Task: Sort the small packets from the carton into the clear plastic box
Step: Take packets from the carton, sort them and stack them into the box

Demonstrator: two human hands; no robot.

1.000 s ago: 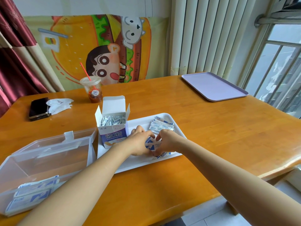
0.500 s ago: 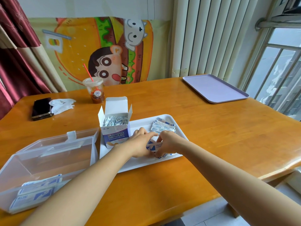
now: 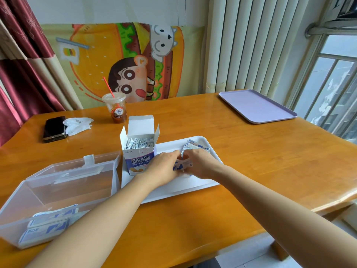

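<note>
The box (image 3: 48, 194), well left of the left hand (image 3: 165, 167), holds a few. Left hand and right hand (image 3: 201, 165) both pinch a sheaf of packets (image 3: 182, 165) between them over the tray (image 3: 173, 188) (light, limp, likely slippery, so best squeezed at the edges). The carton (image 3: 138, 157) stands just beyond the left hand.

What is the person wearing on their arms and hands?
Nothing that shows. The left arm and right arm are bare right to the picture's edge, with no sleeves. The left hand and right hand have no gloves, and no rings, watch or bracelet can be seen.
</note>
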